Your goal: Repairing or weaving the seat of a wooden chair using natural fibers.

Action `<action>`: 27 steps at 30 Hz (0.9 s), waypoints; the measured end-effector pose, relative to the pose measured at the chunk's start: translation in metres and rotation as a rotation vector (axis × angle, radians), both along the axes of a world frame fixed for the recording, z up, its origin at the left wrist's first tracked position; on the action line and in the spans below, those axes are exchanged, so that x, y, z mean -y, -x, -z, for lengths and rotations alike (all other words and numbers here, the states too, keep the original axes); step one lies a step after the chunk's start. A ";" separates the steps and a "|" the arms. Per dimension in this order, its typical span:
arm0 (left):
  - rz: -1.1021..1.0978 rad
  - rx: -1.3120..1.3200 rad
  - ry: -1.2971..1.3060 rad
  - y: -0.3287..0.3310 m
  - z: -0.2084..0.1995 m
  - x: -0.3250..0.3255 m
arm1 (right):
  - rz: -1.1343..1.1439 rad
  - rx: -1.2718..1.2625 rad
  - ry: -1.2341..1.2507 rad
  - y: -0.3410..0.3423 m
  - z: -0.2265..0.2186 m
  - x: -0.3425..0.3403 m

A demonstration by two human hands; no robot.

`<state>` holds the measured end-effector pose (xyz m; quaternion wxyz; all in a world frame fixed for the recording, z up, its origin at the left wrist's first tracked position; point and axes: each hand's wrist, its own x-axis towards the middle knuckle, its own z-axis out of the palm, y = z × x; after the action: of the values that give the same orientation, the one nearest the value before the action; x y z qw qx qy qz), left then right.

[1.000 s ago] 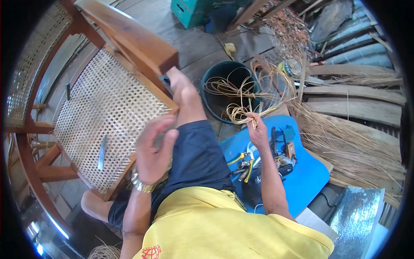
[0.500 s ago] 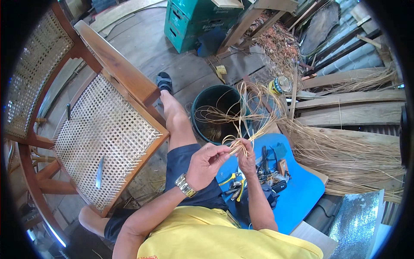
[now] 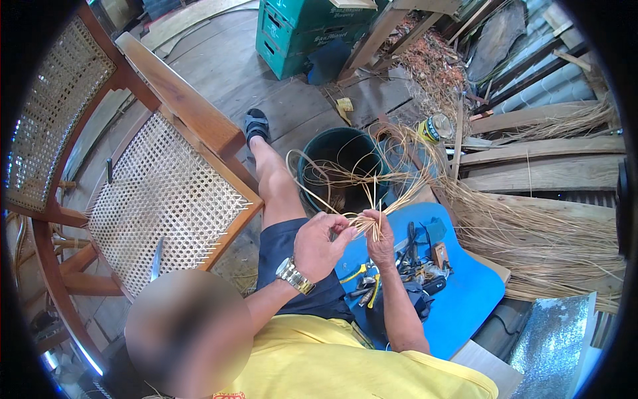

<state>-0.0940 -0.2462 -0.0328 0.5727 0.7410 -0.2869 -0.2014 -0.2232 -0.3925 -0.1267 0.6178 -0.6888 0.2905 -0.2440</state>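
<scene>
A bundle of thin tan cane strands is gripped in my right hand, its ends fanning out above the fingers. Close beside it on the left, my left hand, with a metal watch at the wrist, has thumb and fingers pinched at the bundle's edge on a cane strand that arcs up to the left. Long loops of the cane pass over a dark green bucket just beyond my hands. To the left stands a wooden chair with a woven cane seat.
Pliers and other tools lie on a blue plastic surface at my right. A blade-like tool rests on the seat. More cane covers planks at right. Green crates stand ahead. A blurred patch hides the lower left.
My left hand's fingers have closed together beside the bundle, and a strand now arcs left over the bucket's rim. The right hand keeps its hold. A blurred patch has appeared at lower left.
</scene>
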 end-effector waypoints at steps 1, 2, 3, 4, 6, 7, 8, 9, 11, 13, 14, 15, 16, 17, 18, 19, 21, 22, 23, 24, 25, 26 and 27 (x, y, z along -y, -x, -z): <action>-0.001 0.021 -0.018 0.000 0.001 -0.001 | 0.001 -0.002 0.000 0.001 0.001 0.000; 0.000 0.020 -0.019 0.000 0.001 -0.002 | 0.005 -0.006 0.011 0.001 0.002 0.000; 0.006 0.039 -0.051 0.000 -0.002 -0.003 | 0.007 -0.009 0.023 0.001 0.002 0.001; 0.010 0.060 -0.084 0.001 -0.003 -0.004 | 0.005 -0.011 0.024 0.000 0.002 0.001; -0.027 0.094 -0.017 0.004 -0.005 -0.005 | 0.005 -0.012 0.152 -0.003 0.003 0.000; -0.064 0.129 0.049 0.005 -0.008 -0.007 | 0.001 -0.013 0.153 -0.004 0.006 0.001; -0.069 0.129 0.049 0.007 -0.012 -0.013 | 0.002 -0.111 0.219 -0.006 0.011 0.003; 0.034 0.071 0.162 0.010 -0.026 -0.021 | 0.007 -0.211 0.285 -0.006 0.017 0.006; 0.301 -0.220 0.303 0.015 -0.045 -0.045 | 0.018 -0.252 0.408 -0.006 0.027 0.020; 0.520 -0.488 0.247 0.008 -0.065 -0.103 | 0.038 -0.304 0.553 -0.010 0.041 0.031; 0.582 -0.525 0.168 -0.001 -0.082 -0.139 | 0.027 -0.289 0.564 -0.013 0.047 0.037; 0.642 -0.347 0.025 -0.016 -0.100 -0.171 | 0.027 -0.298 0.564 -0.009 0.047 0.046; 0.564 -0.226 -0.092 -0.021 -0.117 -0.206 | 0.032 -0.361 0.616 -0.006 0.046 0.053; 0.457 -0.118 -0.248 -0.022 -0.137 -0.250 | 0.011 -0.401 0.653 -0.015 0.048 0.052; 0.301 0.157 -0.350 -0.018 -0.148 -0.290 | 0.013 -0.571 0.634 -0.014 0.049 0.059; -0.087 0.322 -0.418 0.003 -0.155 -0.333 | 0.002 -0.578 0.630 -0.013 0.051 0.065; -0.202 0.326 -0.995 -0.009 -0.186 -0.435 | 0.038 -0.692 0.685 0.015 0.053 0.091; -0.441 0.449 -1.012 -0.004 -0.192 -0.482 | 0.023 -0.694 0.682 0.019 0.055 0.099; -0.469 0.436 -1.107 0.004 -0.228 -0.571 | 0.001 -0.715 0.683 0.004 0.060 0.095; -0.728 0.590 -1.278 0.016 -0.251 -0.662 | -0.012 -0.752 0.686 -0.002 0.065 0.092; -0.954 0.334 -0.947 0.010 -0.294 -0.682 | -0.034 -0.757 0.689 0.000 0.058 0.094; -0.961 0.319 -0.958 0.017 -0.293 -0.710 | -0.033 -0.833 0.690 0.003 0.051 0.096; -0.991 0.336 -0.982 0.046 -0.307 -0.735 | -0.055 -0.877 0.690 -0.012 0.050 0.090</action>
<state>-0.1396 0.4888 0.2741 0.1453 0.9773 0.1229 0.0933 -0.2113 -0.4827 -0.1764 0.1839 -0.8955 0.4054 0.0007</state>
